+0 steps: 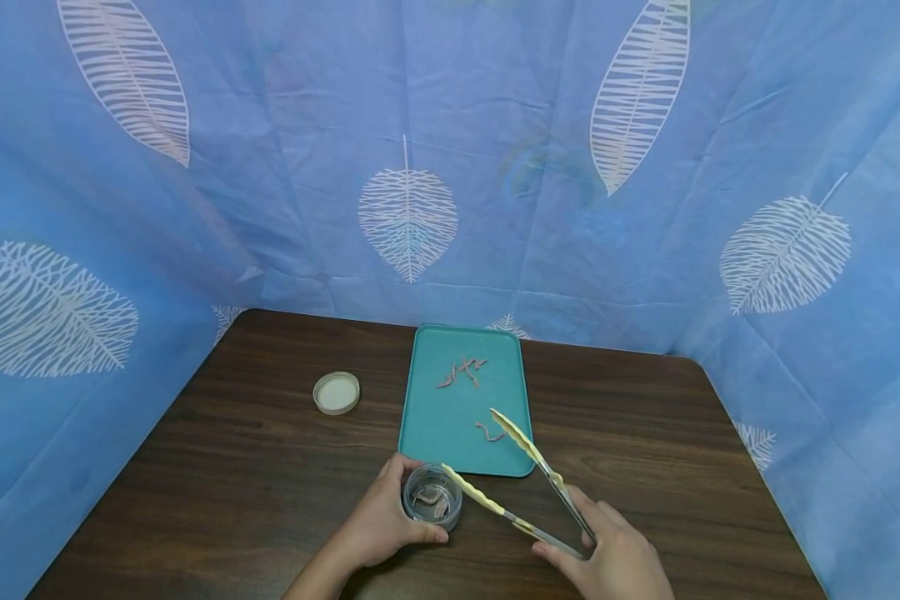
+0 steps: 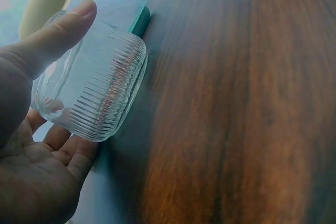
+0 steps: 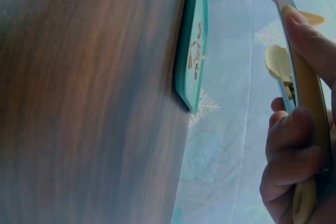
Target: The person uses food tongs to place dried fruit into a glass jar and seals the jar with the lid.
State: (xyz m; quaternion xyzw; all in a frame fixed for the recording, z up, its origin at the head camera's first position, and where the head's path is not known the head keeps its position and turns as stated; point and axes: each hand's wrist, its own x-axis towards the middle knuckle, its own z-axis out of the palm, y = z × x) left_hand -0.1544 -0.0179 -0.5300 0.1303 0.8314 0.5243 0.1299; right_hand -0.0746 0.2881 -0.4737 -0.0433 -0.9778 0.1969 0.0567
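Observation:
My left hand [image 1: 381,518] grips a small clear glass jar [image 1: 453,506] at the table's front, thumb on the near side and fingers round the far side. Thin pinkish, worm-like strands [image 1: 433,500] lie inside the jar. Ribbed glass shows on the jar [image 2: 107,90] in the left wrist view. In my right hand [image 1: 618,554] are metal tongs with cream scalloped tips [image 1: 523,442], their arms spread wide. One tip is right at the jar's rim; the other overlaps the tray near a single strand [image 1: 487,432]. Nothing shows between the tips.
A teal tray [image 1: 431,429] lies beyond the jar, with several pinkish strands [image 1: 462,368] grouped on its far half. Left of it, a round lid [image 1: 337,392] rests on the dark wooden table [image 1: 270,467]. Blue leaf-print cloth [image 1: 307,208] hangs behind and on both sides.

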